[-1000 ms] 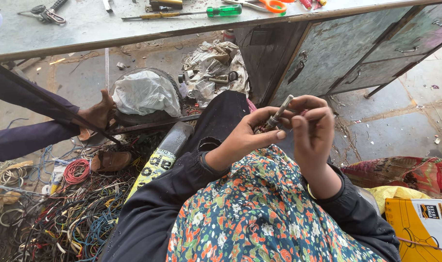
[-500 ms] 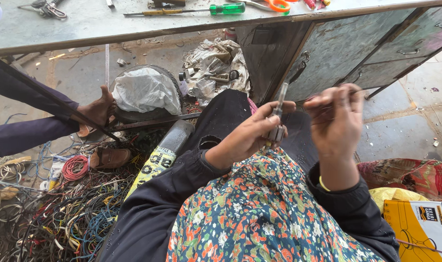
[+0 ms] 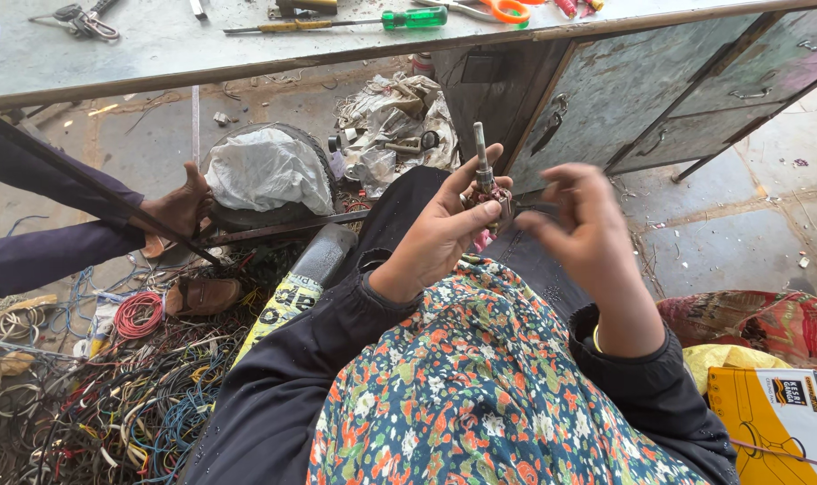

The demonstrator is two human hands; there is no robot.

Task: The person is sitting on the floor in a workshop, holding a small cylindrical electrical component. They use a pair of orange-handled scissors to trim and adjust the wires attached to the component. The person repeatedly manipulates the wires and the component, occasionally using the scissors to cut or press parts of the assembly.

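Fingers (image 3: 480, 208) of our left hand (image 3: 444, 235) were clamped around a small motor part (image 3: 487, 190), thumb pressed on its near side; its thin metal shaft (image 3: 480, 154) stuck straight up. We held it above our lap, just near of the grey metal cabinet (image 3: 624, 99). Our right hand (image 3: 588, 235) was just right of the part, not touching it, fingers loosely curled and a little apart, blurred; we could not tell whether anything thin was pinched in them.

Far side: a workbench top (image 3: 157, 45) carried a green-handled screwdriver (image 3: 355, 22), orange-handled scissors (image 3: 505, 9) and a bunch of keys (image 3: 78, 20).

Under the bench sat a round thing wrapped in a white plastic bag (image 3: 267, 172) and crumpled paper (image 3: 392, 126).

Left: another person's hand (image 3: 177, 208), in a dark purple sleeve (image 3: 31, 259), rested on a dark metal bar (image 3: 103, 190).

Near left on the floor lay a tangle of coloured wires (image 3: 121, 395), with a red wire coil (image 3: 139, 314) and a brown sandal (image 3: 202, 295).

Near right: a yellow cardboard box (image 3: 777, 422).
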